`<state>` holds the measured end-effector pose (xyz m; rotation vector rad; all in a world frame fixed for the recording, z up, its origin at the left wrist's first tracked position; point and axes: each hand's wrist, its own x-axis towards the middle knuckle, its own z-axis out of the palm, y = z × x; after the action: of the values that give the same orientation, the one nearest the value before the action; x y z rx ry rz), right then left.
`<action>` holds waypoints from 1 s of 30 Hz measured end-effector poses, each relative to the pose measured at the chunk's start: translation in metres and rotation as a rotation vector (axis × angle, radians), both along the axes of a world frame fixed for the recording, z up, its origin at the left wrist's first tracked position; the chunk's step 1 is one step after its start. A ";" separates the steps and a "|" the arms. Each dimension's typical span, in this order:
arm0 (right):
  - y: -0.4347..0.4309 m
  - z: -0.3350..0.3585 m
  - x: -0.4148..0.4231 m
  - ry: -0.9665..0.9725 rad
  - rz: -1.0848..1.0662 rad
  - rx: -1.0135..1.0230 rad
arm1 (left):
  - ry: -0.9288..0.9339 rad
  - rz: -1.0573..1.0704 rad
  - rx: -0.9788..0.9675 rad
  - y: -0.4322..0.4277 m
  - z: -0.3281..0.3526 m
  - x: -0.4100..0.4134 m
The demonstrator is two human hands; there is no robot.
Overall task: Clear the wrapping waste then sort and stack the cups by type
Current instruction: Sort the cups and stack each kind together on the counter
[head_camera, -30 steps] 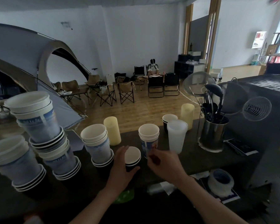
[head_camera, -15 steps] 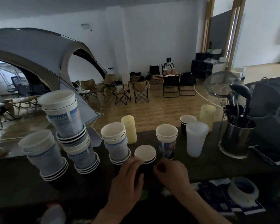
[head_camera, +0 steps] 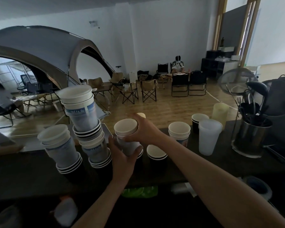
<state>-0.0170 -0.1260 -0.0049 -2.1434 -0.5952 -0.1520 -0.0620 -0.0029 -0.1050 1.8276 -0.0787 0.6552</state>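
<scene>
Both hands have left the low black cup (head_camera: pixel 156 153) for the white paper cup stack (head_camera: pixel 126 130), now tilted over the counter (head_camera: pixel 187 165); the left hand (head_camera: pixel 122 159) wraps its lower wall and the right hand (head_camera: pixel 146 131) clasps the rim. Probably light and crushable: hold gently.

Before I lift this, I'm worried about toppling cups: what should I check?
1. Grip of the right hand on the white paper cup stack near its rim: ok.
2. Grip of the left hand lower round that stack: ok.
3. The tall tower of white and black paper cups stands straight: not ok, it tilts close beside the left hand.
4. Stack loose from the cups beneath: cannot tell, the hands hide the joint.
5. The black paper cup with white inside upright, right of the stack: ok.
6. Bare patch of dark counter for setting down: ok.
</scene>
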 end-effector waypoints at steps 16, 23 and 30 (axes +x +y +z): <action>-0.018 0.014 0.011 -0.038 -0.109 -0.067 | -0.022 -0.109 0.019 0.002 0.000 0.028; -0.022 -0.001 0.018 0.027 -0.108 0.017 | -0.010 -0.134 -0.120 -0.002 0.007 0.033; -0.010 -0.016 0.018 0.050 -0.102 0.063 | -0.053 -0.098 -0.127 -0.003 0.009 0.033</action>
<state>0.0014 -0.1356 -0.0210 -2.1110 -0.4469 -0.1705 -0.0286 -0.0059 -0.0965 1.6739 -0.1577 0.6260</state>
